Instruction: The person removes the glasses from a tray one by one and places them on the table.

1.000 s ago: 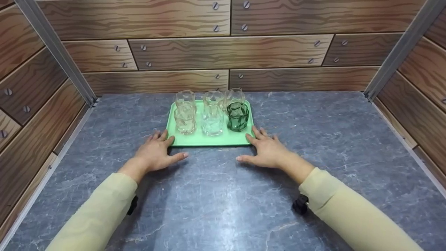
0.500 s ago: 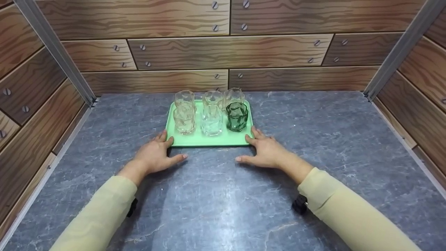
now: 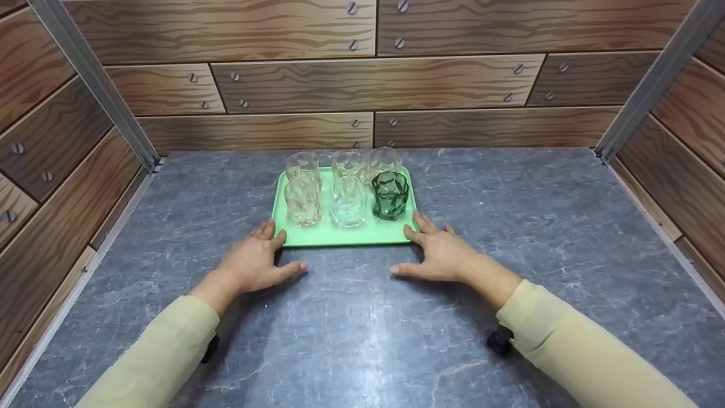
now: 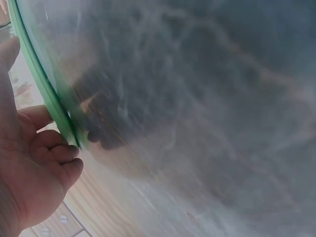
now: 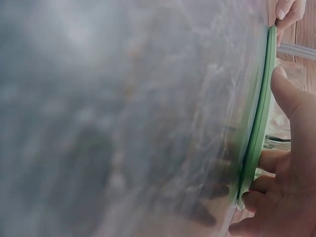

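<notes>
A light green tray (image 3: 351, 236) lies on the table and bears several faceted drinking glasses. Most are clear, such as the glass (image 3: 348, 207) at the front middle; the dark green glass (image 3: 390, 198) stands front right. My left hand (image 3: 252, 263) holds the tray's near left corner, index finger over the rim and thumb stretched out in front of it. At the near right corner my right hand (image 3: 444, 253) has the same hold. Both wrist views show bent fingers at the tray's green rim (image 4: 47, 91), with the thumbs apart from the other fingers.
A grey marbled tabletop (image 3: 340, 340) extends around the tray. Wood-patterned panels (image 3: 317, 85) wall in the back and both sides. Metal posts (image 3: 93, 85) rise at the two back corners.
The tray with its glasses has slid slightly toward me in the last half second, and both hands have come back with it. Before that, the fingers drew in closer against the tray's sides.
</notes>
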`<action>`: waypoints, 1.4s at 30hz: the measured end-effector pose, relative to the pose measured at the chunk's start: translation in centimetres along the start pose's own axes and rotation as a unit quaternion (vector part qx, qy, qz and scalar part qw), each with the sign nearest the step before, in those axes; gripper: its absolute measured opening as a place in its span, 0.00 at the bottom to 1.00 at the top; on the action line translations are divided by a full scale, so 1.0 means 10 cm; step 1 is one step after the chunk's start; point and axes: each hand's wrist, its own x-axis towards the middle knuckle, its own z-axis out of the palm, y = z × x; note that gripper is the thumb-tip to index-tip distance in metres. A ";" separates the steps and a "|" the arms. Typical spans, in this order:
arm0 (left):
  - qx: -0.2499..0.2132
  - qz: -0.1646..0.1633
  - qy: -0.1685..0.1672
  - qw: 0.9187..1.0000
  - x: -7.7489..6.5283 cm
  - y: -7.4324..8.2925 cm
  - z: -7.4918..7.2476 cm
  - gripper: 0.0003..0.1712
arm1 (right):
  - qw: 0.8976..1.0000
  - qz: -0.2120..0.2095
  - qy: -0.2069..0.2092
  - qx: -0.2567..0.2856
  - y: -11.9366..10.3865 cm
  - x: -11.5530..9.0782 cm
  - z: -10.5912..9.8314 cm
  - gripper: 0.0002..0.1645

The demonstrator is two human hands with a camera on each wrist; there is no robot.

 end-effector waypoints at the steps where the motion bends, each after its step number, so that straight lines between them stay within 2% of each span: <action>1: 0.001 0.001 -0.001 1.000 -0.02 0.01 0.01 0.60 | 1.000 -0.001 -0.001 0.001 0.00 -0.02 0.00 0.68; 10: 0.010 0.012 -0.002 1.000 -0.22 0.11 0.06 0.61 | 1.000 -0.017 0.000 0.000 0.01 -0.20 0.07 0.68; 23: 0.020 0.033 0.017 0.999 -0.49 0.24 0.13 0.60 | 0.999 -0.037 0.002 -0.007 -0.04 -0.50 0.13 0.71; 34: 0.017 0.032 0.014 0.999 -0.65 0.33 0.16 0.61 | 0.999 -0.049 0.002 -0.016 -0.08 -0.69 0.18 0.71; 42: 0.020 0.045 0.027 0.998 -0.74 0.38 0.18 0.60 | 0.998 -0.058 0.012 -0.013 -0.09 -0.85 0.19 0.71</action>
